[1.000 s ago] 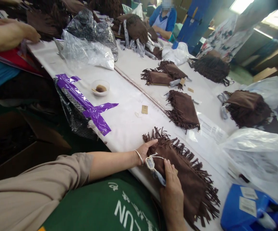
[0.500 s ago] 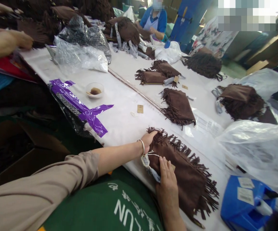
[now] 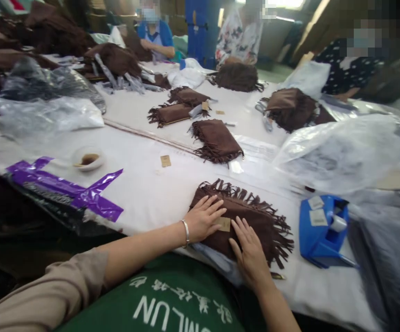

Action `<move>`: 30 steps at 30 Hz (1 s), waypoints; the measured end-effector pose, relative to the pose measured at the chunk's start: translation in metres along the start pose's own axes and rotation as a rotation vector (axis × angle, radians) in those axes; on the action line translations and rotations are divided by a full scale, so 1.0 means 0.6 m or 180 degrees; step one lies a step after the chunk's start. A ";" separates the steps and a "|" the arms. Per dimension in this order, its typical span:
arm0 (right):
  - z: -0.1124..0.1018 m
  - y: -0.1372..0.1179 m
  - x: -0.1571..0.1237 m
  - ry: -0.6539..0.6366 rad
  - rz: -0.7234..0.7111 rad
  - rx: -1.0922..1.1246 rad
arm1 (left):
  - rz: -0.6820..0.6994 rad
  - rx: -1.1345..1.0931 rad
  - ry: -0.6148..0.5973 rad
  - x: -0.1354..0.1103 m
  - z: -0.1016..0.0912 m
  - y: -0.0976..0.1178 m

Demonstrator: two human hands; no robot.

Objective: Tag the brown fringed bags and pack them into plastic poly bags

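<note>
A brown suede bag with fringe (image 3: 255,216) lies flat on the white table (image 3: 151,189) right in front of me. My left hand (image 3: 203,217) rests flat on its left part, fingers stretched out. My right hand (image 3: 250,246) lies flat on its lower middle, fingers spread. Between the two hands a small tan paper tag (image 3: 224,224) sits on the bag. A pale blue-grey cloth (image 3: 217,258) pokes out from under the bag's near edge.
A blue tape dispenser (image 3: 322,230) stands to the right of the bag. Purple tape (image 3: 68,189) and a small dish (image 3: 88,159) lie to the left. More fringed bags (image 3: 217,140) and plastic sacks (image 3: 338,152) cover the table. Other people sit at the far side.
My view has swung right. The bag now lies flat with the white cord and pouch out of sight, and both hands have gone from handling its corner to pressing flat on it.
</note>
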State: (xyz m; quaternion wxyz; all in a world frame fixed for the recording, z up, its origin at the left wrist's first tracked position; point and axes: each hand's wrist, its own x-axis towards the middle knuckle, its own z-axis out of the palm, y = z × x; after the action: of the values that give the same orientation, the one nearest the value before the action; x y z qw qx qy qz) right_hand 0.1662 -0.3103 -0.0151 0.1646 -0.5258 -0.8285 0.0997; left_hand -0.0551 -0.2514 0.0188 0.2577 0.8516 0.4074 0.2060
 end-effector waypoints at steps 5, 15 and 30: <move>-0.042 0.091 -0.040 0.0598 0.1074 -0.0110 | 0.0296 0.0596 -0.0377 0.025 0.006 0.017; -0.065 0.004 -0.185 0.1811 0.3794 0.4160 | 0.1060 0.0461 -0.1504 0.037 0.065 0.083; -0.057 0.007 -0.069 0.1306 0.2176 0.6260 | 0.1044 0.0387 -0.1106 0.025 0.059 0.093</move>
State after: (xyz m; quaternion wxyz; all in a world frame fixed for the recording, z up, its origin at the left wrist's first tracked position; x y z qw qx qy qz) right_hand 0.1989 -0.3460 0.0082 0.6175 -0.3733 -0.1480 0.6764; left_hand 0.0063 -0.2785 0.0272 0.2354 0.9429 0.2249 0.0706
